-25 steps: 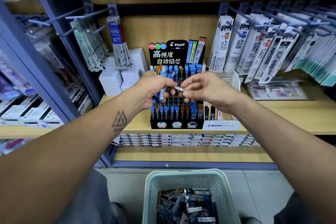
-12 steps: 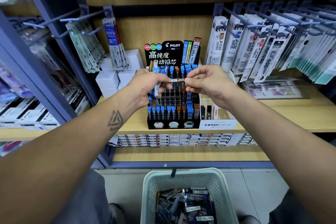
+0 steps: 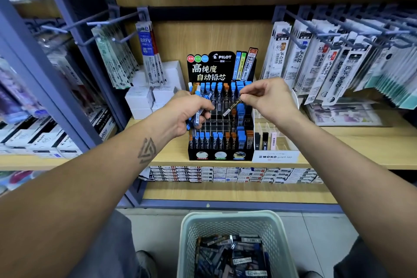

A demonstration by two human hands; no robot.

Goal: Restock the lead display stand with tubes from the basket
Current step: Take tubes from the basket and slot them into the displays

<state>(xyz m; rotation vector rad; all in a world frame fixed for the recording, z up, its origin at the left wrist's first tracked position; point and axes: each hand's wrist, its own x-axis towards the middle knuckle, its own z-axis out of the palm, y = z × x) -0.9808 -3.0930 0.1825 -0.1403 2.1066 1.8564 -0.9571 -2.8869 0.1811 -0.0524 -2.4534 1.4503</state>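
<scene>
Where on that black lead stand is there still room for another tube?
On the lead display stand, the clear middle-tier slots look empty, bordered by the left hand and orange and blue caps. Top and front rows are packed. The right hand holds one tube above them.

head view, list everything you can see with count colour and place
lead display stand: one, black, on the wooden shelf, tiered slots partly filled with blue- and orange-capped tubes
single lead tube: one, dark, tilted over the stand's middle tier
bundle of tubes: several, blue-capped, in front of the stand's left side
basket: one, pale green, on the floor below, holding many dark tubes
white boxes: several, stacked left of the stand
hanging refill packs: many, mostly white, on pegs to the right
mono tray: one, clear, right of the stand
left hand: grips the bundle
right hand: pinches the single tube
</scene>
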